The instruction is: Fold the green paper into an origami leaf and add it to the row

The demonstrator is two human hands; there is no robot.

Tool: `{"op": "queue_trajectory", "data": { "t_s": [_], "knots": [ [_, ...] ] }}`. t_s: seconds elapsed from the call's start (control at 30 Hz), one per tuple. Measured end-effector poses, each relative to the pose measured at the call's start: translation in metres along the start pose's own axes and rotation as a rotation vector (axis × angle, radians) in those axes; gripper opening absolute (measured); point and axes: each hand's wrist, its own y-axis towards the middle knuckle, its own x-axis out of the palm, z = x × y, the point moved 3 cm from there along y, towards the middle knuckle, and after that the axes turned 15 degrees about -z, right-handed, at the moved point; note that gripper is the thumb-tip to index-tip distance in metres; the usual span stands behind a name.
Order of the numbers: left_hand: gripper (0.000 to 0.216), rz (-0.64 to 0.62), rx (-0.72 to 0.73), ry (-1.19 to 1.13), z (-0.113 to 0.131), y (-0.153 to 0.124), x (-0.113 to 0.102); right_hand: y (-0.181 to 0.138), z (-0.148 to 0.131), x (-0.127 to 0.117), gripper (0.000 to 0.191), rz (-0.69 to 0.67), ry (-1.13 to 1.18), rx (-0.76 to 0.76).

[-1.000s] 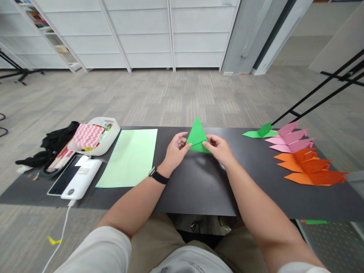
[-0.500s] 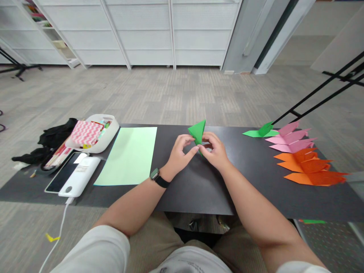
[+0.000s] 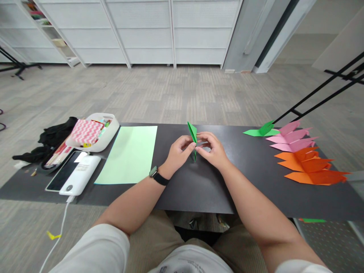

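Note:
A folded piece of green paper (image 3: 193, 133) stands almost edge-on above the black table (image 3: 199, 185), seen as a thin sliver. My left hand (image 3: 178, 153) pinches it from the left and my right hand (image 3: 212, 149) pinches it from the right, fingertips meeting at the fold. Both hands hover just over the table's middle. A black watch sits on my left wrist.
A light green sheet (image 3: 129, 154) lies flat to the left. Further left are a white power bank (image 3: 80, 175), a phone (image 3: 63, 176), a white tray (image 3: 95, 132) with patterned paper, and black cloth (image 3: 55, 134). At right lie folded green (image 3: 261, 131), pink (image 3: 290, 138) and orange (image 3: 309, 167) paper shapes.
The green paper was a flat upright triangle facing me; both hands have folded and turned it so it now shows edge-on. The hands drew closer together.

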Motion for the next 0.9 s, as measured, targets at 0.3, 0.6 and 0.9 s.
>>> {"op": "queue_trajectory", "data": {
  "t_s": [0.3,0.6,0.9],
  "knots": [
    [0.021,0.002,0.02,0.158,0.015,-0.002,0.0,-0.001,0.003,-0.001,0.045,0.044,-0.087,0.002],
    [0.012,0.025,0.075,0.317,0.022,0.001,-0.003,-0.001,0.008,0.0,0.041,0.018,-0.11,-0.051],
    [0.015,0.069,0.11,0.303,0.027,-0.001,-0.004,-0.004,-0.003,-0.005,0.035,0.077,-0.276,-0.054]
  ]
}}
